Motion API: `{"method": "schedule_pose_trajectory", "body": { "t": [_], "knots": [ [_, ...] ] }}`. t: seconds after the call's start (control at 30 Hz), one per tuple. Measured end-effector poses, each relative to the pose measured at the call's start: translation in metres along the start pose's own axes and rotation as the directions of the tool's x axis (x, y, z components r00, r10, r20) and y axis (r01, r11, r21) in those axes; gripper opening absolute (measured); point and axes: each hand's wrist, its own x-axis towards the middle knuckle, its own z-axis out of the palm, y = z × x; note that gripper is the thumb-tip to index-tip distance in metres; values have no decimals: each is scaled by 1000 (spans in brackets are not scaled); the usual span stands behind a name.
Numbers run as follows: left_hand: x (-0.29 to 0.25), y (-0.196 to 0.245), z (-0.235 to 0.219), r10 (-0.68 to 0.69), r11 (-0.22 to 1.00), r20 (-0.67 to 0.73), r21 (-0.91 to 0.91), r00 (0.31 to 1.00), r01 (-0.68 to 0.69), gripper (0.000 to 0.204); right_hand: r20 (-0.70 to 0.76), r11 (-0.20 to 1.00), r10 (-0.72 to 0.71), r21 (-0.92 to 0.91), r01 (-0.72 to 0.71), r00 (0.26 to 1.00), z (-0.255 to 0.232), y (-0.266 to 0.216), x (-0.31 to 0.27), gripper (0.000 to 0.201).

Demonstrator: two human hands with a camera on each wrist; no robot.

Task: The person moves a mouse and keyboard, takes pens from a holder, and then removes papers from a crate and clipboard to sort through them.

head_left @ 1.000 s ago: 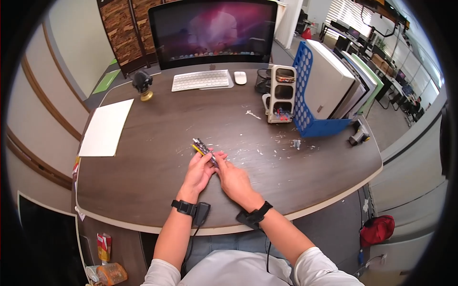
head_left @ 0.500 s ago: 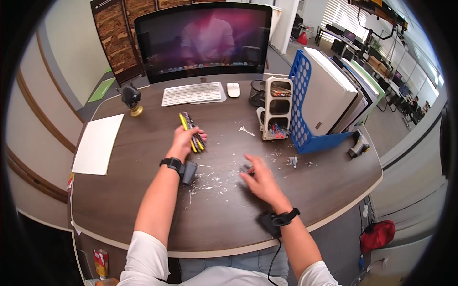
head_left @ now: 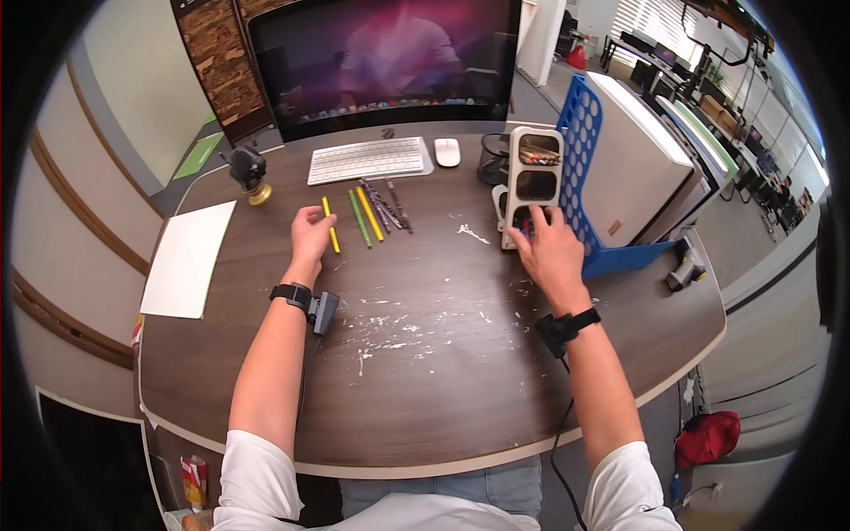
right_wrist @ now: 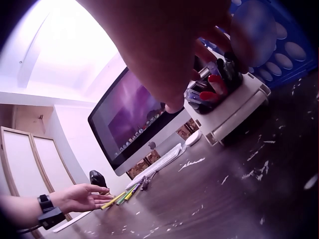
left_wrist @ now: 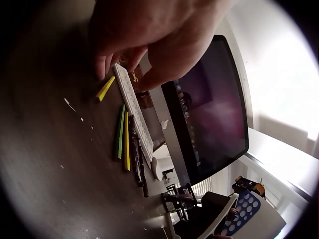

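Note:
In the head view my left hand is low over the desk at the left, fingers loosely extended beside a yellow pencil. To its right a green pencil, a second yellow pencil and several dark patterned pencils lie side by side. My right hand reaches to the lowest compartment of a white organizer, thumb and fingers spread over its opening. Pens with red and blue caps stand in that compartment, partly hidden by the hand.
Behind the pencils are a white keyboard, a mouse and a monitor. A blue file rack with folders stands right of the organizer. White paper lies at the left, near a dark gadget on a gold base.
The bundle of pencils that my left hand held now lies spread on the desk, and that hand has shifted left. My right hand has moved from the desk's middle out to the organizer.

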Motion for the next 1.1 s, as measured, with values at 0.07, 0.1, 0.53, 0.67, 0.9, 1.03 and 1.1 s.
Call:
{"method": "schedule_pose_trajectory", "body": {
  "t": [0.07, 0.1, 0.53, 0.67, 0.9, 1.03, 1.1],
  "knots": [
    [-15, 10, -8, 23, 1000, 194, -5, 981, -22, 42, -17, 999, -31, 19, 31, 999, 3, 3, 1, 41],
    [-18, 8, -9, 66, 996, 230, 46, 971, -79, 44, 40, 999, -11, 36, 9, 999, 4, 5, 1, 34],
    [-42, 0, -11, 162, 931, 366, -365, 916, -19, 43, 74, 963, -244, 137, 233, 967, 27, 21, -5, 34],
    [-44, 0, -13, 171, 929, 348, -367, 922, -34, 40, 61, 886, -66, 463, 31, 996, 29, 28, -8, 29],
    [-41, -5, -8, 189, 947, 320, -310, 928, -86, 31, 258, 886, 43, 436, -156, 965, 30, 35, -4, 39],
    [-46, 0, -10, 191, 952, 295, -287, 936, -104, 28, 326, 923, 175, 273, -270, 929, 5, 3, 11, 60],
    [-44, -3, -9, 193, 951, 287, -289, 938, -107, 27, 334, 968, 146, 145, -204, 931, -9, -17, 13, 59]
  ]
}}
